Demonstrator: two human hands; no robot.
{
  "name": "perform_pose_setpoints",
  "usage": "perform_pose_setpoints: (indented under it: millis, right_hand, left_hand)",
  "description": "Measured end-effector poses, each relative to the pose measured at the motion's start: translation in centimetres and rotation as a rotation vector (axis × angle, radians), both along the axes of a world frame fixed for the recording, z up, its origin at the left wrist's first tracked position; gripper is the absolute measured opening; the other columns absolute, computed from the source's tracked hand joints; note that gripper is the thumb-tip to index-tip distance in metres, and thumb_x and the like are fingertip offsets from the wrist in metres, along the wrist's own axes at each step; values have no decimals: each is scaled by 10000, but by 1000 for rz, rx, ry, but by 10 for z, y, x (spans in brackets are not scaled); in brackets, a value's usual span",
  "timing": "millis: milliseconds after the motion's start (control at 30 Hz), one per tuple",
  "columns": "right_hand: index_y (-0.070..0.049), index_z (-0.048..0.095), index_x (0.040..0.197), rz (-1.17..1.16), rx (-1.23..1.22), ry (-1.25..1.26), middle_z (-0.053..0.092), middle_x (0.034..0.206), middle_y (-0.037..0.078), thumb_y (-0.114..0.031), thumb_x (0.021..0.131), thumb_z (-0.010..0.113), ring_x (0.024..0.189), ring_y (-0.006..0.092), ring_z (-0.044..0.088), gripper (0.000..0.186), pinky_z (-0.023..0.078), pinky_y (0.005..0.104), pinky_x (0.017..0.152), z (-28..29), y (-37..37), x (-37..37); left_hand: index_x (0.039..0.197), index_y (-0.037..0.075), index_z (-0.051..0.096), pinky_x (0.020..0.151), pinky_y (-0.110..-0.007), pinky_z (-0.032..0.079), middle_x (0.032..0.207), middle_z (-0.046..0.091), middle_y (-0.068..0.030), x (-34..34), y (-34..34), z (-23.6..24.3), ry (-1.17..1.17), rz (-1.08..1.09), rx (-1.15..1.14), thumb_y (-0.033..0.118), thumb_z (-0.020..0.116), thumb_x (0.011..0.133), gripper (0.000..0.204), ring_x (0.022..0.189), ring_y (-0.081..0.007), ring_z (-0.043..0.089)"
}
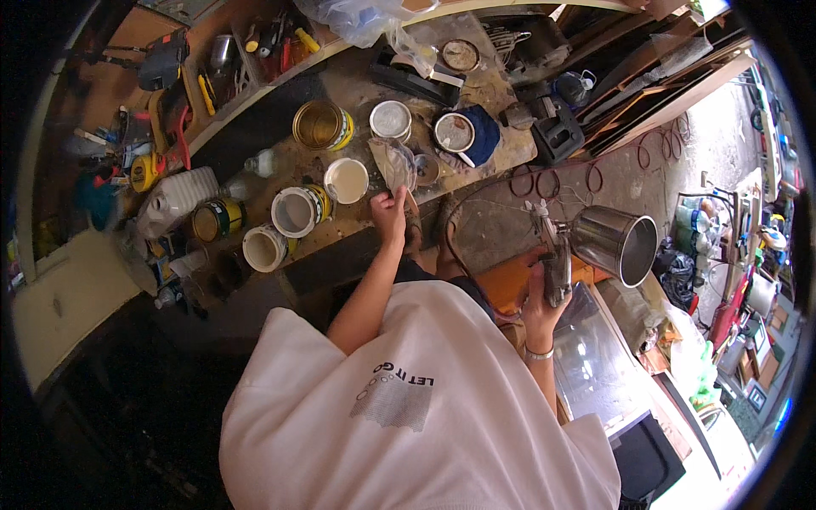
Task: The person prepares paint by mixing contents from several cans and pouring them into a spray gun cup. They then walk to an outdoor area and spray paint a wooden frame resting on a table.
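Note:
My right hand (535,299) grips a metal spray gun (556,270) by its handle, and the gun's silver cup (614,245) tilts out to the right with its round end showing. My left hand (389,218) pinches the lower end of a crumpled, see-through plastic piece (393,165) above the bench's front edge. Just left of that hand stands an open can with cream-coloured contents (347,180). Beside it are a white-rimmed can (296,211) and a smaller pale container (264,248). Behind them is an open gold-lined can (322,126).
The stained workbench (501,110) also bears a lidded can (391,120), another can (454,133) by a dark blue cloth (484,136), and a black tool case (554,129). A coiled red hose (595,177) lies on the floor. A transparent panel (595,357) is beside my right forearm.

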State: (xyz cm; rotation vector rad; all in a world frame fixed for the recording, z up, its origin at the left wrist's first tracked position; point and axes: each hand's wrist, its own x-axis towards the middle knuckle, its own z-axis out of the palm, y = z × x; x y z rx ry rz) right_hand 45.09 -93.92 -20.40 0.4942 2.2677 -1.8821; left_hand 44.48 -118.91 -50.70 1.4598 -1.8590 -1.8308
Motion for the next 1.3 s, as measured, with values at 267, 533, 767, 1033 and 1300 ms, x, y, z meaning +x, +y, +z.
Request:
perform_pose_setpoints:
  millis: [267, 533, 767, 1033, 1300]
  right_hand:
    - [5, 635, 1206, 77, 107, 212, 735, 942, 76, -171, 997, 653, 483, 35, 539, 274, 402, 203, 402, -29, 0, 4]
    - [27, 645, 1111, 35, 20, 116, 713, 880, 65, 3, 895, 607, 759, 131, 642, 221, 522, 271, 723, -12, -12, 2]
    - [22, 597, 1210, 147, 106, 175, 712, 971, 76, -80, 991, 618, 502, 43, 532, 243, 402, 204, 425, -22, -10, 8]
    - [3, 669, 1123, 167, 385, 330, 727, 896, 100, -73, 925, 688, 684, 200, 678, 213, 509, 285, 638, -19, -20, 3]
    - [-23, 624, 1114, 346, 534, 407, 656, 1025, 188, -122, 691, 817, 851, 407, 661, 475, 544, 486, 709, -25, -44, 1]
  left_hand:
    - [840, 28, 696, 756, -327, 471, 832, 666, -22, -28, 1, 10, -46, -27, 195, 366, 848, 845, 371, 781, -131, 575]
    - [864, -7, 691, 656, -425, 484, 766, 694, -142, -25, -12, -13, -140, -284, -151, 328, 669, 969, 352, 702, -263, 656]
    - [980, -24, 644, 706, -438, 522, 854, 679, -190, -12, -18, -7, -82, -409, -295, 206, 612, 976, 232, 792, -336, 690]
    - [1037, 25, 559, 643, -342, 518, 841, 611, -68, 12, 2, 47, 79, -373, -275, 176, 559, 1032, 151, 657, -183, 602]
    - [885, 65, 466, 492, -264, 353, 722, 424, 0, -9, 7, 186, 297, -705, -241, 293, 434, 1101, 316, 575, -88, 447]
